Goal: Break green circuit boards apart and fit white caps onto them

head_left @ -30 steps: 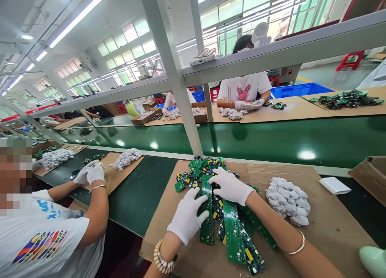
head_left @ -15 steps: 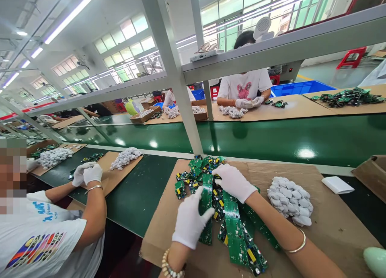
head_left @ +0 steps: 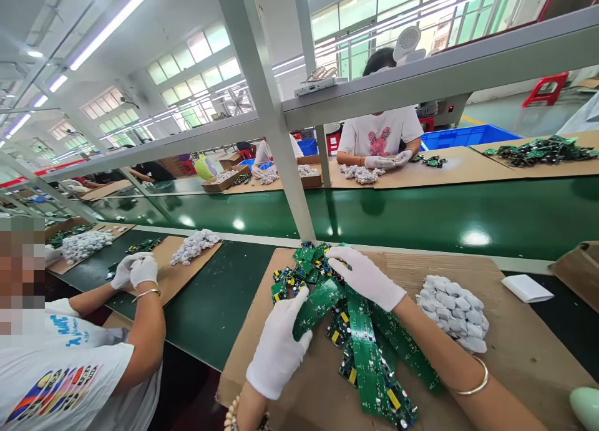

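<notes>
My left hand point(head_left: 281, 343), in a white glove, grips the lower left end of a green circuit board strip point(head_left: 321, 303) between thumb and fingers. My right hand point(head_left: 367, 278), also gloved, lies over the heap with its fingers at the strip's upper right end; whether it grips anything is hidden. Small green boards point(head_left: 306, 259) are heaped beyond my hands. Longer strips point(head_left: 367, 362) with yellow and black parts fan out toward me on the cardboard point(head_left: 290, 406). Right of my right hand sits a pile of small white wrapped pieces point(head_left: 452, 309).
A folded white item point(head_left: 528, 288) lies at the cardboard's right edge. A metal post point(head_left: 292, 181) rises behind the heap, before a green belt point(head_left: 421, 216). At left, a co-worker's gloved hands point(head_left: 135, 271) work beside another white pile point(head_left: 194, 245). Another person sits across the belt.
The board strip under my left hand has turned from nearly upright to slanting up right. My left hand has moved left and slightly down with it; my right hand has shifted slightly.
</notes>
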A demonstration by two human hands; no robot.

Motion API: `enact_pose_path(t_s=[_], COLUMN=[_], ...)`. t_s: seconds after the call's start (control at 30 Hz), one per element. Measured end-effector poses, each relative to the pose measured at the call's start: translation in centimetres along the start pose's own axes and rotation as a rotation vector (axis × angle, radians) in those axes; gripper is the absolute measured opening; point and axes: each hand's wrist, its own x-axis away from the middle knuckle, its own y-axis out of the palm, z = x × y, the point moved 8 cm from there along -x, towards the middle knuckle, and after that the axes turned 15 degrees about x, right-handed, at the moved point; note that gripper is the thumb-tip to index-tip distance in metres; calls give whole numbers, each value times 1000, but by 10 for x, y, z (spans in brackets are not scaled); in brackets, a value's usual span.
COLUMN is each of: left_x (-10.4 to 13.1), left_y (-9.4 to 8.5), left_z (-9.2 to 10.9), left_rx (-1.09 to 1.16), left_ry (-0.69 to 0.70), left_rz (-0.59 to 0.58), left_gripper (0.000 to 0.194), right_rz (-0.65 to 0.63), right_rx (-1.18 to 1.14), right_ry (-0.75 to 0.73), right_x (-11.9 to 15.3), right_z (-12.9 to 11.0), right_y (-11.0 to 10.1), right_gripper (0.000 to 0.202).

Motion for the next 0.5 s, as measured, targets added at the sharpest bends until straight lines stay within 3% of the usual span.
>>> enact_pose_path(t_s=[0.07,0.17,0.23,0.37,0.5], left_x=[-7,-23,-35,-50,-55], left_y=[-12,-28,-39,-67,-92], left_z=[18,44,57,72,77], left_rx=[-46,-120,-174,-149,326], left_ry=[144,319,382,386,302], left_rz=[-14,-52,-93,-113,23], left_gripper=[67,60,56,79,65], right_rz=[-127,-426,-507,-404,-287], right_rx=[-208,-450,-608,-805,-830], right_ry=[-14,-20,-32,-13,-9], right_x=[3,14,18,15,13], right_z=[-6,-14,-17,-13,-14], right_y=[3,14,12,-7,-18], right_gripper=[34,34,31,31,29])
